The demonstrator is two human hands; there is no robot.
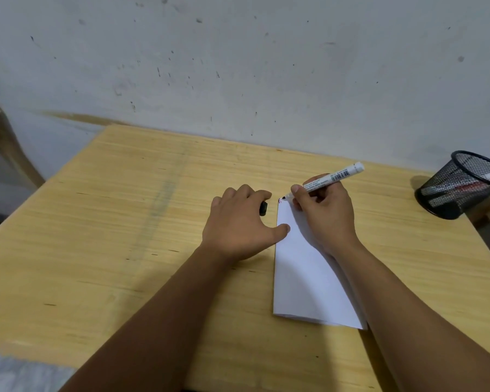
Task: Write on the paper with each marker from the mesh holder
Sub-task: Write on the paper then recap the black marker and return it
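While right hand pinches white marker between thumb and fingers, black tip touches top left corner of paper, beside small red mark. Left hand curled around black cap, thumb pressing paper edge. Mesh holder at far right of table, well apart, red marker inside
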